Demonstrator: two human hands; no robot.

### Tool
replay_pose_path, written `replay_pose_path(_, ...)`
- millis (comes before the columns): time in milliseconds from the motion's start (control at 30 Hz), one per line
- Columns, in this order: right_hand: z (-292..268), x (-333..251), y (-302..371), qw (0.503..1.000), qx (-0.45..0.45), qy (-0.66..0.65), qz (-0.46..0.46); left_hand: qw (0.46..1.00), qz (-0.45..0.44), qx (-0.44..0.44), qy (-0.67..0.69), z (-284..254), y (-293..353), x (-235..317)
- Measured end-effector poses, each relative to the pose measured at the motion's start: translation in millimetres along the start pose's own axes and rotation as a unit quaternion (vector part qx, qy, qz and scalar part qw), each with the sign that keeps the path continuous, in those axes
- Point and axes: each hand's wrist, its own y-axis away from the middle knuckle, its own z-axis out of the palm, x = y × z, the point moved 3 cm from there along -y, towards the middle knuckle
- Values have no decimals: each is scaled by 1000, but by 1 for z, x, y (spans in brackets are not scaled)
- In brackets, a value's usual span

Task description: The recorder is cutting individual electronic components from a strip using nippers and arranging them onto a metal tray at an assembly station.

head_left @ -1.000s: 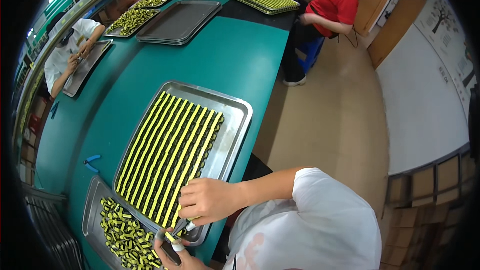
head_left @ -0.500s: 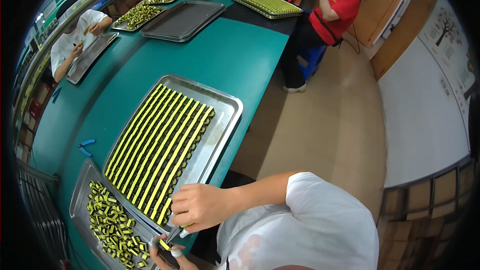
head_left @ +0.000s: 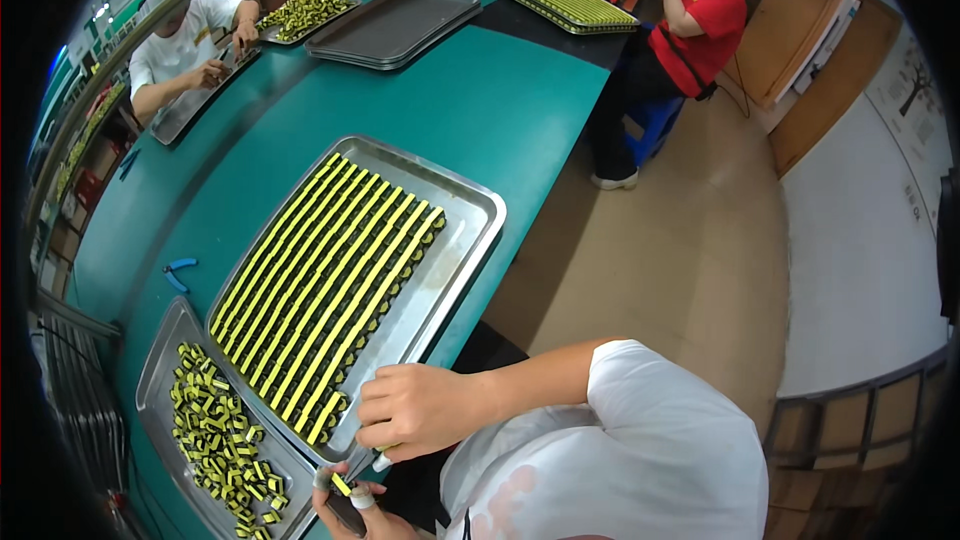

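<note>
Near the lower edge, my left hand (head_left: 372, 518) pinches a small black-and-yellow coil-like part (head_left: 342, 485) between its fingertips, some of which wear pale covers. My right hand (head_left: 412, 412) is closed round a slim pointed metal tool (head_left: 362, 461), whose tip meets or nearly meets that part; my fist hides most of the tool, so I cannot tell its kind. Just beyond my right hand lies a metal tray (head_left: 455, 265) with rows of the same parts, their yellow strips lined up. Left of my hands, a second tray (head_left: 163, 380) holds a loose heap of them.
Blue-handled nippers (head_left: 178, 273) lie on the green table (head_left: 520, 90). Farther off are stacked dark trays (head_left: 395, 25), heaped trays (head_left: 305, 17) and a filled tray (head_left: 570, 6). A co-worker in white (head_left: 185, 50) sits across; another in red (head_left: 705, 25) sits at the far right.
The whole view has shifted slightly, so most things appear farther right. My hands stay together at the part and tool. The co-worker in white has lowered their head and moved their hands over their tray.
</note>
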Motion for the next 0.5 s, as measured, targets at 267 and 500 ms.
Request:
replay_pose_path(267,-7,3,1,999,1,33,18,999,-39,-7,4,6,-7,0)
replay_pose_path(500,-5,4,-8,999,-16,39,21,998,-1,-11,-63,0,-22,-4)
